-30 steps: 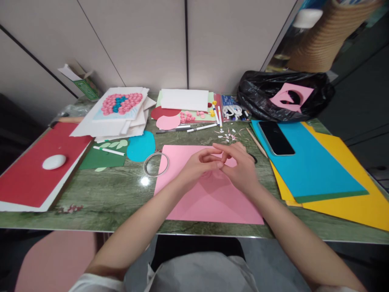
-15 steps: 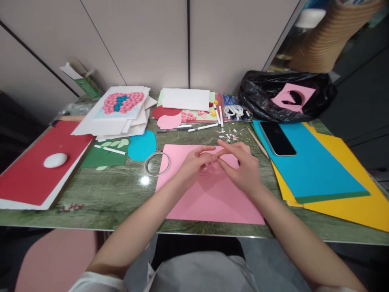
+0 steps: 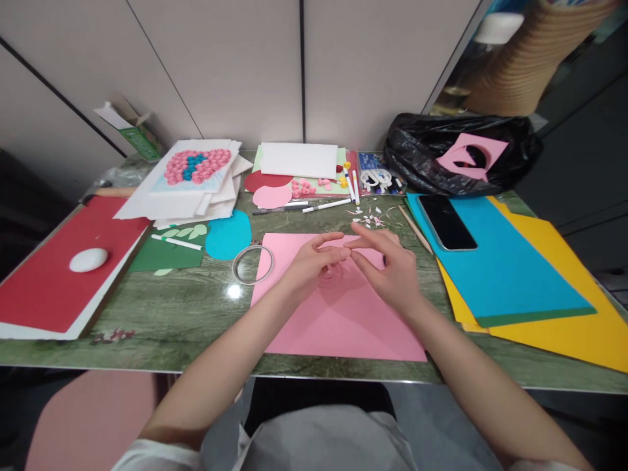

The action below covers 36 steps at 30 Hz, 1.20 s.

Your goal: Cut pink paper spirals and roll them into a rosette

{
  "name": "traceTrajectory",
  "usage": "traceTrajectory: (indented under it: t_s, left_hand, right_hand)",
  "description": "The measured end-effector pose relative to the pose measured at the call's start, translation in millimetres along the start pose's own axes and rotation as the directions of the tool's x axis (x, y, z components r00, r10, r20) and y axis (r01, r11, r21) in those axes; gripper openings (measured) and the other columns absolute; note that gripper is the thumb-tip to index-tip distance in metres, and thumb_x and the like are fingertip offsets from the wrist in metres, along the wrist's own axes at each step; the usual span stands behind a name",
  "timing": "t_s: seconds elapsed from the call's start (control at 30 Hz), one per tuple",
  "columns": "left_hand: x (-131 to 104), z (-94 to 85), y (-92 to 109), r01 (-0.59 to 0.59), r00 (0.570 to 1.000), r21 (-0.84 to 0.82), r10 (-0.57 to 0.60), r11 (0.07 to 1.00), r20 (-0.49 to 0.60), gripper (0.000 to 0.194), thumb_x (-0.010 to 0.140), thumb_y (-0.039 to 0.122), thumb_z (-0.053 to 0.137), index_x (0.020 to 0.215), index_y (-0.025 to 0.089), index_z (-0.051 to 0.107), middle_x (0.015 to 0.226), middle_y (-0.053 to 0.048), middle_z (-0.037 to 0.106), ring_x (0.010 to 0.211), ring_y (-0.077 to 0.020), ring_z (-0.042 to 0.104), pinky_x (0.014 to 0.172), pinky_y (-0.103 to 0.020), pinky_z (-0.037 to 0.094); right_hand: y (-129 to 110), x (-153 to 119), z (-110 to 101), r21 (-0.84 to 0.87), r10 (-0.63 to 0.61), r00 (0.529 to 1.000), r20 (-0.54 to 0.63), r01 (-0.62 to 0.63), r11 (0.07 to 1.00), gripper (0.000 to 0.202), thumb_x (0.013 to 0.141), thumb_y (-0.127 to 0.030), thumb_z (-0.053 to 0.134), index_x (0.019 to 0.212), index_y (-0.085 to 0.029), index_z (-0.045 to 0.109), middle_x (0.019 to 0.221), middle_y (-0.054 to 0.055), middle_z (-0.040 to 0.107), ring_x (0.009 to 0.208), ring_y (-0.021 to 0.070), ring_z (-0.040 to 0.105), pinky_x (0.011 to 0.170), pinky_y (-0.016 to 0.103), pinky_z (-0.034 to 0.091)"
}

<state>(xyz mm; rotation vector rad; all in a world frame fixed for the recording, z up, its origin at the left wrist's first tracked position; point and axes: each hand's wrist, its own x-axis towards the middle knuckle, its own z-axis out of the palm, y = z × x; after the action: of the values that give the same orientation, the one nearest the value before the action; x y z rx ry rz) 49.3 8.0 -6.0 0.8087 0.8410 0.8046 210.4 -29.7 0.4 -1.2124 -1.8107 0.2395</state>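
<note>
Above a pink sheet of paper point(image 3: 343, 320), my left hand point(image 3: 313, 261) and my right hand point(image 3: 392, 265) meet fingertip to fingertip. Thumb and forefinger of each are pinched together, the other fingers partly spread. A pink paper spiral point(image 3: 331, 276) hangs just beneath the pinch, its loops hard to tell from the sheet of the same colour. The part between the fingertips is mostly hidden. Left of my left hand, a roll of tape point(image 3: 252, 265) overlaps the sheet's edge.
Blue paper point(image 3: 515, 275) with a phone point(image 3: 447, 222) lies right, over yellow sheets point(image 3: 579, 261). A wooden stick point(image 3: 416, 229) and paper scraps point(image 3: 370, 218) lie beyond my right hand. Red paper point(image 3: 59, 288) bears a white oval object point(image 3: 88, 260). A black bag point(image 3: 412, 154) stands behind.
My hands stay nearly in place, with small finger movements at the pinch. The loops of the pink paper spiral show a little more clearly below my left fingers.
</note>
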Motion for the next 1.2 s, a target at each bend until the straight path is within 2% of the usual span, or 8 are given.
traceTrajectory:
  t_s: [0.23,0.4,0.5,0.67,0.83,0.97,1.2]
  left_hand:
    - [0.9,-1.9,0.6,0.003,1.000,0.024,-0.003,1.000,0.019,0.050,0.063,0.028,0.080,0.109,0.020,0.062,0.072,0.002,0.061,0.063,-0.0064,0.050,0.062,-0.023,0.034]
    - [-0.2,-0.6,2.3,-0.043,0.999,0.099,0.045,0.994,-0.022,0.049,0.064,0.033,0.079,0.108,0.020,0.062,0.075,0.001,0.064,0.061,-0.0066,0.052,0.061,-0.023,0.035]
    - [-1.1,0.8,3.0,-0.067,0.997,0.136,0.072,0.988,-0.032,0.050,0.064,0.034,0.079,0.108,0.020,0.061,0.078,-0.001,0.067,0.063,-0.0092,0.056,0.062,-0.024,0.038]
    - [-1.3,2.0,1.7,-0.085,0.996,0.124,0.087,0.989,-0.017,0.048,0.064,0.031,0.079,0.106,0.020,0.060,0.076,-0.002,0.067,0.067,-0.0114,0.058,0.066,-0.026,0.041]
    - [-2.2,2.9,2.6,-0.081,0.997,0.067,0.081,0.994,-0.005,0.039,0.069,0.029,0.075,0.104,0.019,0.061,0.078,-0.002,0.068,0.073,-0.0123,0.060,0.070,-0.026,0.041]
    - [-3.1,2.9,3.1,-0.087,0.996,0.068,0.087,0.994,0.001,0.032,0.072,0.027,0.071,0.102,0.019,0.063,0.076,-0.002,0.067,0.071,-0.0118,0.060,0.068,-0.025,0.040]
    - [-3.3,5.6,-1.0,-0.088,0.994,0.054,0.084,0.995,0.075,0.037,0.068,0.023,0.075,0.103,0.018,0.063,0.081,-0.003,0.068,0.068,-0.0108,0.059,0.066,-0.025,0.039]
  right_hand:
    - [0.9,0.9,0.9,0.107,0.082,0.991,0.103,-0.093,0.990,0.049,0.087,-0.019,0.055,0.133,-0.034,0.048,0.111,-0.001,0.070,0.103,0.0194,0.064,0.097,0.044,0.045]
    - [2.5,2.1,2.8,0.171,0.111,0.984,0.137,-0.134,0.976,0.049,0.087,-0.021,0.056,0.133,-0.034,0.048,0.127,0.001,0.062,0.112,0.0201,0.061,0.099,0.044,0.044]
    - [3.3,1.4,5.0,0.200,0.130,0.984,0.122,-0.152,0.968,0.045,0.087,-0.023,0.057,0.130,-0.031,0.050,0.120,0.003,0.066,0.110,0.0213,0.062,0.096,0.045,0.045]
    - [2.7,1.0,6.5,0.162,0.149,0.987,0.053,-0.156,0.974,0.044,0.085,-0.020,0.059,0.128,-0.030,0.051,0.095,0.000,0.073,0.104,0.0218,0.063,0.097,0.046,0.043]
    - [0.8,2.2,4.6,0.104,0.159,0.987,-0.012,-0.157,0.982,0.046,0.083,-0.019,0.060,0.127,-0.030,0.051,0.091,0.000,0.072,0.097,0.0209,0.063,0.092,0.044,0.046]
    - [-1.3,2.8,2.9,0.028,0.125,0.992,-0.033,-0.124,0.992,0.046,0.081,-0.019,0.063,0.125,-0.029,0.053,0.084,-0.001,0.071,0.092,0.0213,0.060,0.087,0.042,0.047]
    - [-3.1,2.1,4.3,-0.041,0.000,0.999,-0.034,-0.001,0.999,0.048,0.079,-0.010,0.062,0.121,-0.031,0.055,0.075,-0.003,0.067,0.079,0.0197,0.055,0.078,0.038,0.047]
